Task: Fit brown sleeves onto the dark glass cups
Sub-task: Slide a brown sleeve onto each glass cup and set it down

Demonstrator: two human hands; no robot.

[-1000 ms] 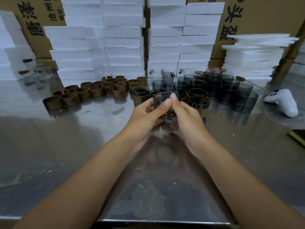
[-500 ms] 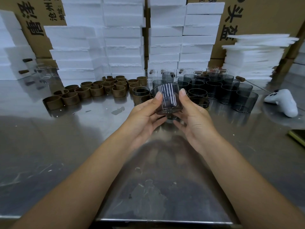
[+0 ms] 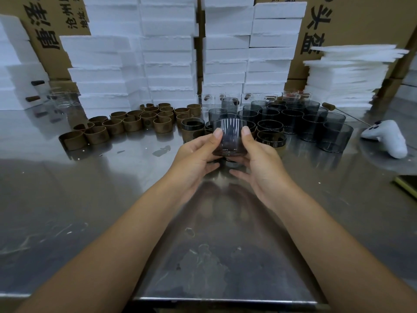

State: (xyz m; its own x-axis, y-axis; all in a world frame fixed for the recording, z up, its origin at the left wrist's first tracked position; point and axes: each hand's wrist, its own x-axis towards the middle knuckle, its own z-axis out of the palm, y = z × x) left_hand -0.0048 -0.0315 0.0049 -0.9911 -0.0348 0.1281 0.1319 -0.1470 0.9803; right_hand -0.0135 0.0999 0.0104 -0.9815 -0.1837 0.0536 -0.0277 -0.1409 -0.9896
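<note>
I hold one dark glass cup (image 3: 230, 137) upright above the steel table, between both hands. My left hand (image 3: 196, 154) grips its left side with the thumb on the rim, and my right hand (image 3: 259, 159) grips its right side the same way. I cannot tell whether a sleeve is on it; its lower part is hidden by my fingers. Several loose brown sleeves (image 3: 133, 126) lie in a cluster at the back left. Behind my hands stand several dark cups wearing sleeves (image 3: 269, 135), and bare dark cups (image 3: 311, 125) fill the back right.
White foam boxes (image 3: 167, 53) are stacked along the back, with thin foam sheets (image 3: 347, 73) at the right and cardboard cartons behind. A white controller (image 3: 388, 137) lies at the far right. Clear glasses (image 3: 61, 99) stand at the back left. The steel table's front edge (image 3: 225, 299) is near me.
The cup has gone from tilted low between my fingers to upright and raised, then a little closer to me. Both thumbs now rest on its rim.
</note>
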